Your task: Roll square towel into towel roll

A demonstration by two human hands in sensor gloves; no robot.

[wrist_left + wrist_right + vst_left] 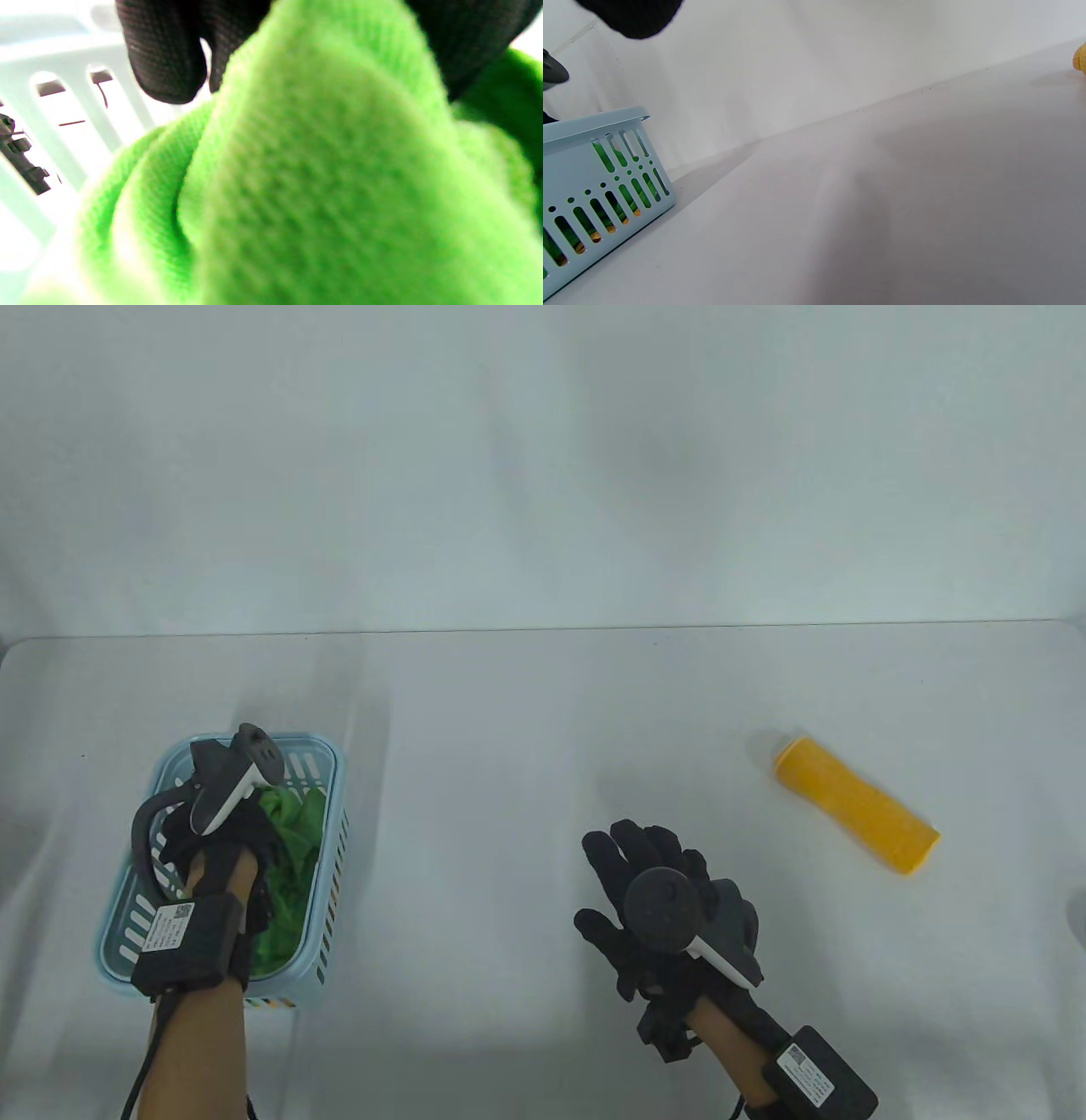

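Reaching into the blue basket (333, 806), the left hand (216, 836) grips the crumpled green towel (297, 848) lying inside; the right hand (657, 899) hovers spread, holding nothing, above the table (509, 712); a yellow towel roll (857, 803) lies well apart.

1. Left wrist unit (188, 943): a white label (168, 926) sits on the top face of the black box. It carries a small square code and lines of fine print, too small to read.
2. Right wrist unit (821, 1079): a white label (806, 1066) of the same kind, with a square code and fine print, too small to read.
3. No other text, brand, number or sign can be read in any view.
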